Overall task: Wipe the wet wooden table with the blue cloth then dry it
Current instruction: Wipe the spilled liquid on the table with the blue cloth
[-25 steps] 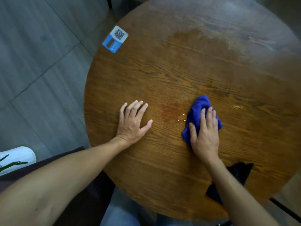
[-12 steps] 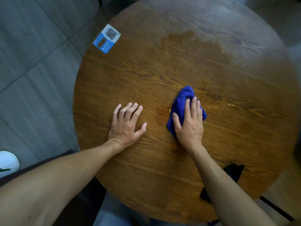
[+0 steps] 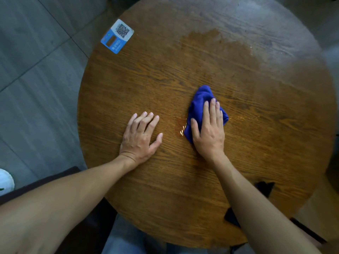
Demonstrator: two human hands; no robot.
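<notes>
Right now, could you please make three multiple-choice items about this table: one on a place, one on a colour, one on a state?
1. Where is the QR card?
A. far left edge of the table
B. under the cloth
C. on the floor

2. What colour is the cloth?
A. green
B. blue
C. white

3. How is the left hand?
A. gripping the cloth
B. raised
C. flat on the wood

Answers: 1 A, it lies at the rim; 2 B, blue folds show under the right hand; 3 C, its fingers are spread and empty.
</notes>
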